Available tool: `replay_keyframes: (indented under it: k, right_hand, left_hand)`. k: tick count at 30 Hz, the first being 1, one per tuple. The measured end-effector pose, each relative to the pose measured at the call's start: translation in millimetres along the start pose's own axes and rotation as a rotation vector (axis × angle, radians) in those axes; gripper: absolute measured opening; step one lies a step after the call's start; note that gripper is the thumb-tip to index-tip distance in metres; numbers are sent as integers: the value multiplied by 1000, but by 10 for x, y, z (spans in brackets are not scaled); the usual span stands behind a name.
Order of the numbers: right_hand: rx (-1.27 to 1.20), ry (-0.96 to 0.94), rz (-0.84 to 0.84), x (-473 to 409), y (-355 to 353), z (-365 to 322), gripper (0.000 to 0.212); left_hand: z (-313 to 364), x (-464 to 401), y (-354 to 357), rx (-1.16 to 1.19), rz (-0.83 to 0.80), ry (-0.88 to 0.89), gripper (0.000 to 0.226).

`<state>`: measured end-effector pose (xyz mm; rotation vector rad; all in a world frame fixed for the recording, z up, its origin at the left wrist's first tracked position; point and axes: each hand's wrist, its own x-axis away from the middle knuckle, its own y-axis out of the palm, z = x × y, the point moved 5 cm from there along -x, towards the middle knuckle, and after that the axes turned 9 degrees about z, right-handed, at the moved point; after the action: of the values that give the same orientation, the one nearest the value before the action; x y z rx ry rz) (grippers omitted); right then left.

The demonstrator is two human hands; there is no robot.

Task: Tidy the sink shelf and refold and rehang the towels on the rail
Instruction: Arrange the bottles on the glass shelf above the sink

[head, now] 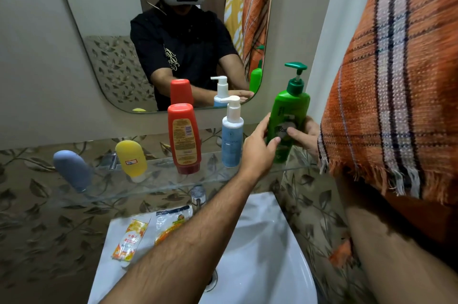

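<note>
From the head camera, I had both hands on the green pump bottle [287, 118] at the right end of the glass shelf [158, 179]. My left hand [260, 145] was curled around its left side, thumb laid across the label. My right hand [306, 134] gripped the other side, its thumb on the label too, though the orange plaid towel [391, 80] draped in front hid most of that hand. I could not tell whether the bottle's base was resting on the shelf or lifted just clear of it.

The main risk I judged was the shelf itself: it was clear glass with a narrow ledge, and the smooth plastic bottle could slide off the front edge into the white basin [260, 241] if set down carelessly. The white-and-blue pump bottle [231, 137] stood just beside my left hand, so a sideways nudge could tip it into the red bottle [184, 137]. The towel's frayed fringe hung near my right wrist and could snag the pump head.

The yellow tube [131, 157] and grey tube [73, 170] were rounded, matte and standing cap-down, leaning in this wide view. The red bottle was glossy and flat-shouldered, also on its cap. Two crinkled sachets [153, 232] lay on the glazed basin rim. The towel was coarse woven cloth; a yellow patterned one showed only in the mirror [104, 31].
</note>
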<state>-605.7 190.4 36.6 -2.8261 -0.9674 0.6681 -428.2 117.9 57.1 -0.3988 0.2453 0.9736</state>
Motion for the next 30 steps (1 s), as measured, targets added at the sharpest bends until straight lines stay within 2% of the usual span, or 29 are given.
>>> replay_keyframes:
  k: [5,8,16,22,30]
  right_hand:
    - [59,29,-33,-15,34,140,40]
    - [31,78,-44,-51,27,317,59]
    - [50,100,-23,-134,6,625,60]
    - [69,123,-11,-197,-29,869,71]
    - [108,133,2,-33,-1,899,74]
  left_hand:
    - [-48,16,-11,0,13,-13,67]
    - [-83,24,-9,-6,5,-33,65]
    - [-87,40,20,-43,33,-28,64]
    - [-107,94,23,-71,31,-26,65]
    - [-128,191,43,-126,12,12,70]
